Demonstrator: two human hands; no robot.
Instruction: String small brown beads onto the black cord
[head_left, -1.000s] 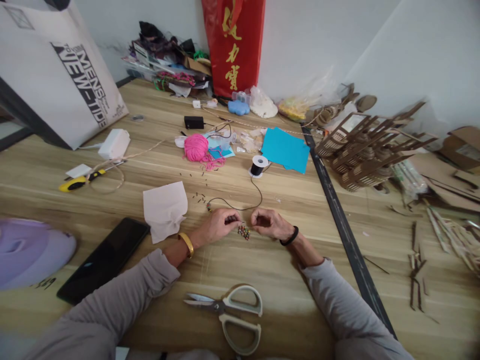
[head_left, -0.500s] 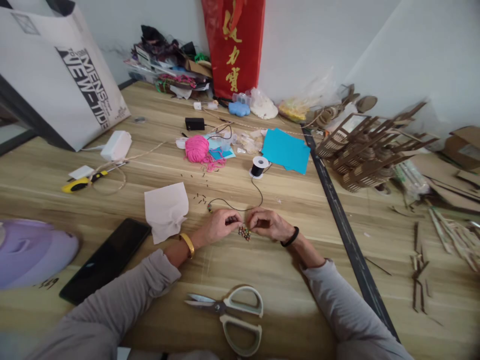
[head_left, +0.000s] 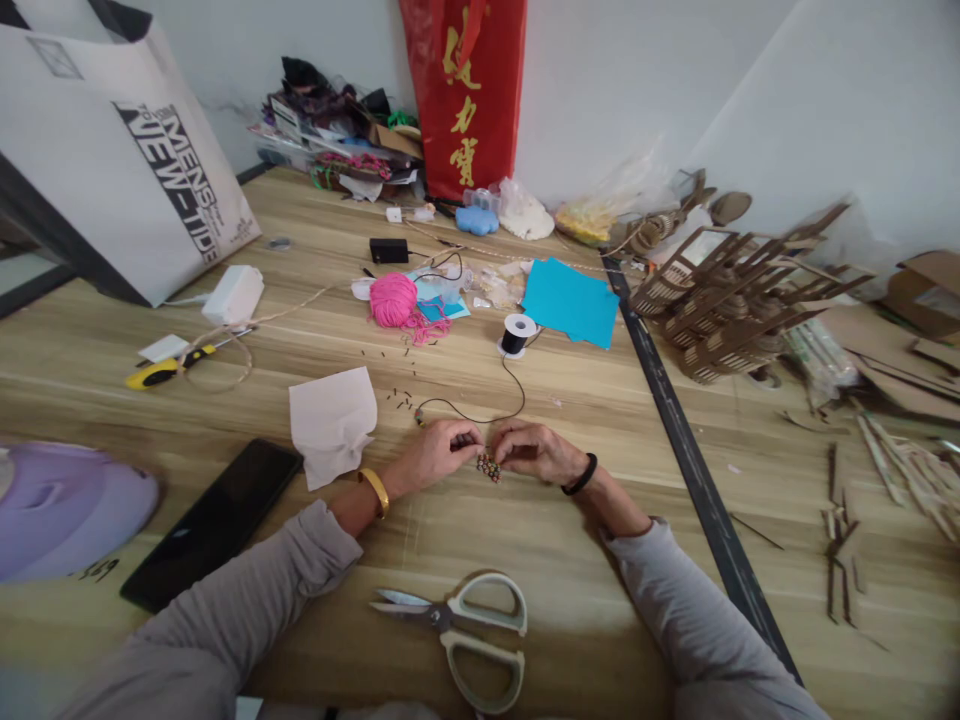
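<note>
My left hand (head_left: 436, 458) has thumb and forefinger pinched together, and a short bit of black cord (head_left: 522, 392) shows at the fingertips. Facing it, my right hand (head_left: 544, 455) is closed in a pinch on the same cord, close to the left fingertips. Just below the fingertips lies a small cluster of multicoloured beads (head_left: 489, 468) on the table. The cord runs in a loose curve from a white spool (head_left: 515, 335) toward a few beads (head_left: 419, 416) beside my left hand; beyond them my hand hides it.
Scissors (head_left: 450, 612) lie slightly apart near the front edge. A phone (head_left: 214, 520), white paper (head_left: 332, 420) and a yellow cutter (head_left: 154, 374) are at left. Behind are pink yarn (head_left: 393, 300) and blue sheets (head_left: 571, 300); wooden models (head_left: 720, 300) stand at right.
Both hands stay pinched in nearly the same place above the beads. The view has shifted very slightly; nothing else visibly moves.
</note>
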